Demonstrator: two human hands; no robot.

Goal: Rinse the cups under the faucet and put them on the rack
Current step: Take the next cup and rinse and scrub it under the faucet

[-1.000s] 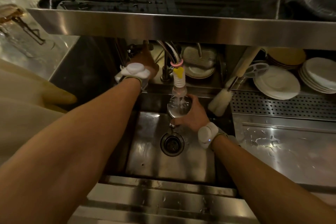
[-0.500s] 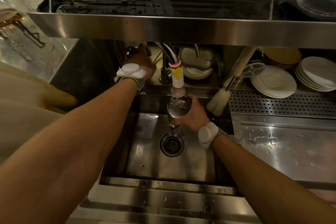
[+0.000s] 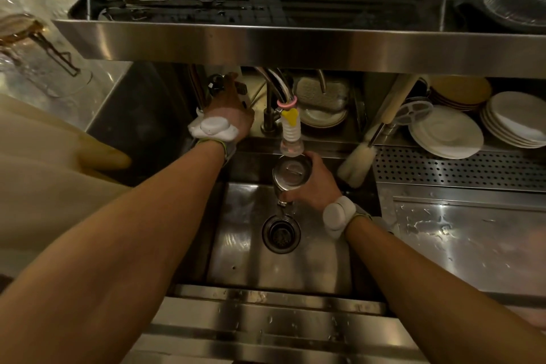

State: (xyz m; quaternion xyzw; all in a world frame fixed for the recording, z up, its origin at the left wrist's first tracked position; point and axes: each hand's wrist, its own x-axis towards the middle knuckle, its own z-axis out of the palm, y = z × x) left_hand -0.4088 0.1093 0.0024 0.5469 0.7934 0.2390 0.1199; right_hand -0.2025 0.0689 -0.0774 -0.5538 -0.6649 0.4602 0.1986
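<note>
Right hand (image 3: 316, 183) is wrapped round the clear glass cup (image 3: 291, 174), just under the white ribbed faucet nozzle (image 3: 291, 130). Wet glass, so probably slippery and breakable; grip mid-body. Left hand (image 3: 230, 109) reaches the dark tap valve (image 3: 217, 84), can't tell its fingers.

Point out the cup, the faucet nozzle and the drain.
cup (image 3: 291, 173): head view, its open top.
nozzle (image 3: 291, 130): head view, its white ribbed part.
drain (image 3: 280, 234): head view, its dark centre.
</note>
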